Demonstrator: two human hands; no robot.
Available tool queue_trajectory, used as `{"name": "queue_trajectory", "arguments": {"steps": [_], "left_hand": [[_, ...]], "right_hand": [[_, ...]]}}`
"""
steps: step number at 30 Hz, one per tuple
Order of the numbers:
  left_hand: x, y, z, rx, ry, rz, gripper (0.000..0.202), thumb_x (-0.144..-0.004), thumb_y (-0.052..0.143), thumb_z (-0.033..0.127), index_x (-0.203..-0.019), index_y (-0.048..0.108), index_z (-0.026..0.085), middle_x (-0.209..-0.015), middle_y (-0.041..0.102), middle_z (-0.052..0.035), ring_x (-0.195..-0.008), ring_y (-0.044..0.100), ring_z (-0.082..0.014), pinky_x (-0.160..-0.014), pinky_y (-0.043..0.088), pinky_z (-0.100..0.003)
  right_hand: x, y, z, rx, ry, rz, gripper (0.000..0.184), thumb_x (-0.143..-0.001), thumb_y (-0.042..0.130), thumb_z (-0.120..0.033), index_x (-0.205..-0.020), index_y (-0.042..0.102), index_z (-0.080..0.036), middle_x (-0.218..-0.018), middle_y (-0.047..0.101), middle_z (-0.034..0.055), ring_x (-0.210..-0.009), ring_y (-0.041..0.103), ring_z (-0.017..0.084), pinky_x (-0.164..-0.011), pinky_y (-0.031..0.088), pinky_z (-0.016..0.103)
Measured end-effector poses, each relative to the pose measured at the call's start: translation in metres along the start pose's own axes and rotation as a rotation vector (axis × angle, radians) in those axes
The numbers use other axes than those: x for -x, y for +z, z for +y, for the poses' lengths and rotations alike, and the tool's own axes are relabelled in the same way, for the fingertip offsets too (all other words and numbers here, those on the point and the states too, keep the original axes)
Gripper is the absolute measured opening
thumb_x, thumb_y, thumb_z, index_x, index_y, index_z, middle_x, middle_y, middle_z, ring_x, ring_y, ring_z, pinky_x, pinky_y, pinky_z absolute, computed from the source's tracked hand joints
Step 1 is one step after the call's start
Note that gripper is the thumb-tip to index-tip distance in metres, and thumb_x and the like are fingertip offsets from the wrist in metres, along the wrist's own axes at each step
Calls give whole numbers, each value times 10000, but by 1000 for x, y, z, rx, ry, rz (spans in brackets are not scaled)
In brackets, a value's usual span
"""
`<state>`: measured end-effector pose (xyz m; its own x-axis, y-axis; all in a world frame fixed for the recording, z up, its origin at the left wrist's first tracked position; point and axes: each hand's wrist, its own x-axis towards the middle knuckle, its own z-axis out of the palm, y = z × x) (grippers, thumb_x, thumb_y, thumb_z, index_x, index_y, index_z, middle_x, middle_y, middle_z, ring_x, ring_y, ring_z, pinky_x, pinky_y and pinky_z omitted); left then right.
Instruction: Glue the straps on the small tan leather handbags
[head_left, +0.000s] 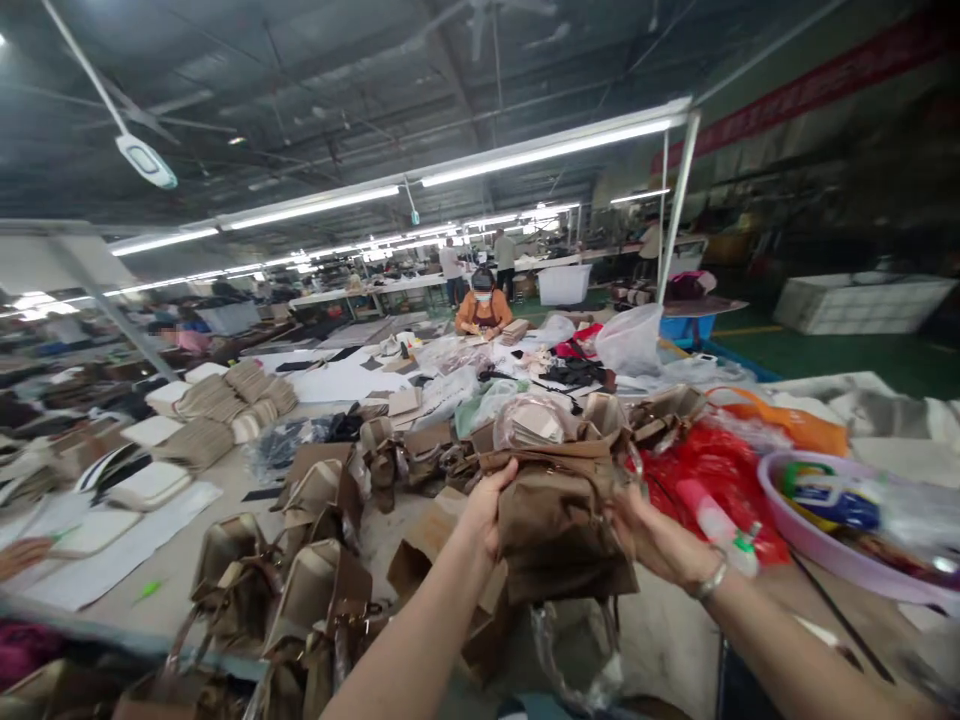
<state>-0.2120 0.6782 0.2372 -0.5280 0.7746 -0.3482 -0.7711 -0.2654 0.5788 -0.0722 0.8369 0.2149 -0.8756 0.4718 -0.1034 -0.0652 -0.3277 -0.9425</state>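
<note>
A brown fabric handbag (559, 520) is held up in front of me over the worktable (667, 640). My left hand (486, 510) grips its left side, fingers curled over the top edge. My right hand (651, 535), with a bracelet at the wrist, clasps its right side. Beneath the bag hangs a clear plastic sleeve (574, 645). Several more brown bags (315, 590) lie heaped on the table to my left.
A pink basin (832, 545) with tape and tools sits at the right, beside red plastic (697, 480) and a white glue bottle (716, 525). Stacks of beige pieces (225, 400) lie far left. A masked worker (482, 305) sits at the table's far end. Another person's hand (22, 555) shows at left.
</note>
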Motion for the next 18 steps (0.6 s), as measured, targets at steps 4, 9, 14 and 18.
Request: {"name": "queue_trajectory", "arguments": {"steps": [4,9,14,18], "left_hand": [[-2,-32,2,99,-156,95,406,-772,590,391,-1016,610,68,-829,715,-142,-793,677,-283,-772,525,-427],[12,-69,4,-146,-123,140,413,-738,631,409,-956,640,58,-821,704,-153,-833,660,-284,-812,495,-408],[32,-107,30,-907,331,251,380,-673,700,438,-911,691,142,-1043,649,-122,-1094,526,-309,-990,351,-411],[46,-114,32,-753,175,-22,430,-775,608,413,-1109,630,143,-1143,629,-114,-1105,533,-279,-972,376,-394]], "right_hand": [[-6,42,39,41,10,-308,566,-685,693,-441,-1195,551,-240,-1149,635,60,-1141,525,247,-977,395,403],[-29,73,72,1,157,-35,306,-630,703,-252,-928,696,-185,-857,723,36,-863,652,255,-835,480,385],[-57,82,88,-140,219,154,123,-613,629,-218,-698,706,-175,-681,711,19,-726,659,217,-688,500,308],[-71,93,95,-114,269,105,78,-619,609,-216,-604,676,-178,-578,671,11,-622,628,198,-604,491,294]]}}
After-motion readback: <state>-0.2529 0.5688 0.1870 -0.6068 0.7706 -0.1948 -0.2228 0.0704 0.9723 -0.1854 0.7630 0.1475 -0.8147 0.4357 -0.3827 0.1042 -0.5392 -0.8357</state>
